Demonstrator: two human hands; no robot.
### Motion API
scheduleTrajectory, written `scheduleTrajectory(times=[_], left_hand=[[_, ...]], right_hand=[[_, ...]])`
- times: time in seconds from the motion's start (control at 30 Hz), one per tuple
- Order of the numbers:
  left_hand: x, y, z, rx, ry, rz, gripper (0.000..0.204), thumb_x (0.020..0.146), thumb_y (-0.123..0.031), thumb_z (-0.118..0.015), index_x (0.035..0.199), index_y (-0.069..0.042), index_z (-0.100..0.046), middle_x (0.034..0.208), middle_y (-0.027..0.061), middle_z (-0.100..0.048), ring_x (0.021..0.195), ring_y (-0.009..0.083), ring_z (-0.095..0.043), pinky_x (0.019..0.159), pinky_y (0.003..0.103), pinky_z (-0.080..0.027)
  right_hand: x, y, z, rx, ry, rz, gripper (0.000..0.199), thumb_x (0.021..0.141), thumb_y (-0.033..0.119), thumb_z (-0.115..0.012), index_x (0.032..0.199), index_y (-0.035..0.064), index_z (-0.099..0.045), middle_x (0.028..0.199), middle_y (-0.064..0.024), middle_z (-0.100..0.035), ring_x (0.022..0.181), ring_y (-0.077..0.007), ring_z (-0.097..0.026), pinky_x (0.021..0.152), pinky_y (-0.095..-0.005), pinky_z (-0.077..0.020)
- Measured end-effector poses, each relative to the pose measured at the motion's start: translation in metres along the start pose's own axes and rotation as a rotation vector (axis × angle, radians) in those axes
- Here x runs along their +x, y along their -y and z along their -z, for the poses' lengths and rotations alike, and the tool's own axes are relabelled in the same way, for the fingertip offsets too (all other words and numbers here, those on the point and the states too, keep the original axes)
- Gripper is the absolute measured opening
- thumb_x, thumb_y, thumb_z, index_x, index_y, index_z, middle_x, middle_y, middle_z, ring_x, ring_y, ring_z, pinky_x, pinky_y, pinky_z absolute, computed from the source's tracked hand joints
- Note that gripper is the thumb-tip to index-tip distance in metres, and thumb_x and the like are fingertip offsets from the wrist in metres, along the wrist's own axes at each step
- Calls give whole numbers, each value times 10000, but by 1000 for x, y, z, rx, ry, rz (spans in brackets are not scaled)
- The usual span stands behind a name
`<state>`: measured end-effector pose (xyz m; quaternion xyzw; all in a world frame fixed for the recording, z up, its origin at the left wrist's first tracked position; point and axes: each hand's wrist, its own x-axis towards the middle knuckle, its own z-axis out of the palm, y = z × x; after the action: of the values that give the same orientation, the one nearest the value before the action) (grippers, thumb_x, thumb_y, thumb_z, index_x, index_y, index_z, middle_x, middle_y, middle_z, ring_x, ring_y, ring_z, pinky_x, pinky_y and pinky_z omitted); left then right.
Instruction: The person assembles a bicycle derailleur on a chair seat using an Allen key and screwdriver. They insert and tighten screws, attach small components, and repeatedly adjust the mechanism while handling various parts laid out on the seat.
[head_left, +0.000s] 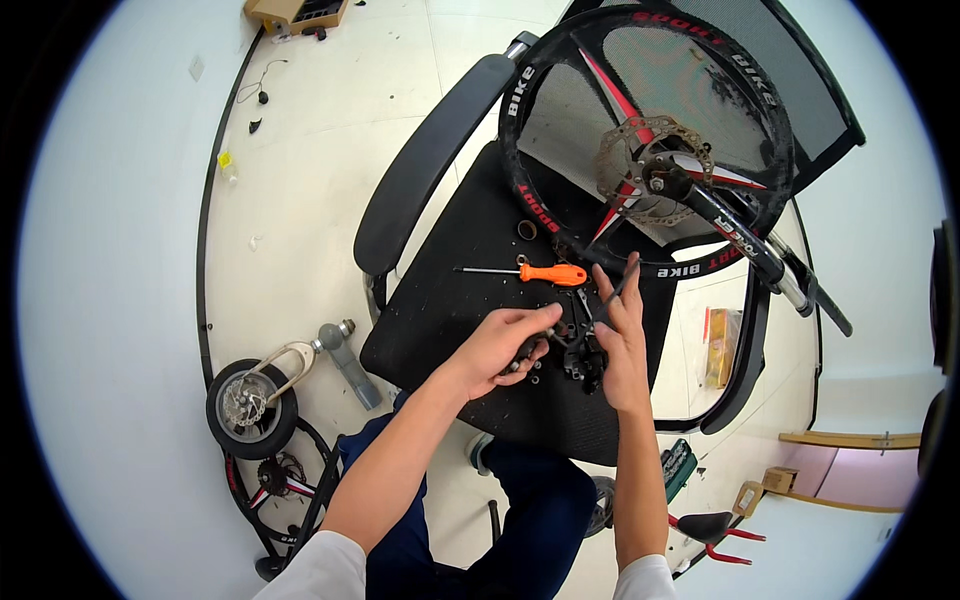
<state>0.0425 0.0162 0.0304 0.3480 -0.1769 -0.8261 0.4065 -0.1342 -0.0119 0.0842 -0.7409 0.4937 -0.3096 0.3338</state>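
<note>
My left hand (500, 350) is closed around a small dark piece with metal bits, mostly hidden by the fingers. Opposite it, my right hand (624, 345) pinches a thin dark strip-like piece (613, 292) that runs up between its fingers. Between both hands is a cluster of black mechanical bike parts (580, 360); whether the hands bear its weight I cannot tell. Just above lies a screwdriver (553, 274) with an orange handle, its shaft pointing left. All this is over the black seat (440, 320) of an office chair.
A bike wheel (515, 165) with a brake disc and fork (735, 230) leans across the chair's backrest. Small metal rings and nuts lie on the seat. Armrests (435, 160) flank it. On the floor are a small wheel (228, 412), a grey tube (350, 370) and a saddle (705, 527).
</note>
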Motion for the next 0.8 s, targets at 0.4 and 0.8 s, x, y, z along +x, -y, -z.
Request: scheduleTrajectory(times=[0.4,0.8], left_hand=[[1,-2,-3,-91,-10,-45,380,982,-390,-548,1039,-26,-642,650,-15,-514,429,26,-407,333,179,-258],[10,4,-3,-52,-121,-110,391,955,-418,-587,999,-34,-643,657,-26,-501,432,26,-408,343,175,-251]], right_hand=[[-19,-22,0,-161,105,11,445,943,175,-435,1346,26,-552,1584,-260,-122,1445,-412,-219,1156,-422,-203],[-38,-19,-22,47,79,-28,492,960,364,-403,1229,39,-655,1559,-239,-242,1422,-316,-315,1146,-409,-223]])
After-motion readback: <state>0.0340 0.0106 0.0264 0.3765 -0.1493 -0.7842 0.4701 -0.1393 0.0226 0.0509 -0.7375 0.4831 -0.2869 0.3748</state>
